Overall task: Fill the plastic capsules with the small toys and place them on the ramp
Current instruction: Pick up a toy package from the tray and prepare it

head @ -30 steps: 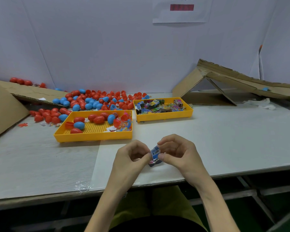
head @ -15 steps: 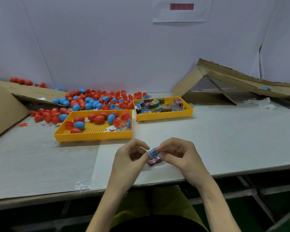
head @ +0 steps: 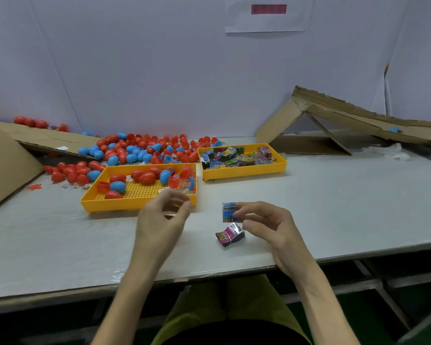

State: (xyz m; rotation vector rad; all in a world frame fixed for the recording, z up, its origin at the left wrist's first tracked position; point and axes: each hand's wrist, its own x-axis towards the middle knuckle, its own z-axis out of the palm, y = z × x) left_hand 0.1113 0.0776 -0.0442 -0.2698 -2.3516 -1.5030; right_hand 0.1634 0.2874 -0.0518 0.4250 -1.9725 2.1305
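The hands are apart. The right hand [head: 264,222] pinches a small blue packet [head: 229,212] between thumb and fingertips, held just above the table [head: 334,207] with its long side upright and its printed face toward the camera. Right under those fingers a pink-and-silver bundle of packets [head: 230,235] lies on the table. The left hand [head: 162,220] hovers by itself, blurred, with the fingers loosely curled and nothing visible in them. Here's what matters for the next move: the packet needs a shell, and the shells lie forward and to the left. The left hand sits just in front of the near tray [head: 115,204], so it looks the better placed of the two to pick one. That yellow tray holds red and blue capsules [head: 146,178], some of them open halves, with a tangle of small bright bits in its right corner. Behind it and to the right, the far tray [head: 244,173] is packed with printed packets [head: 237,156]. More loose capsules [head: 121,151] are heaped along the back, spilling from a cardboard sheet [head: 5,155] on the left. The ramp [head: 358,120] stands well off to the back right, on the right hand's side, with one blue capsule [head: 394,130] on its slope.
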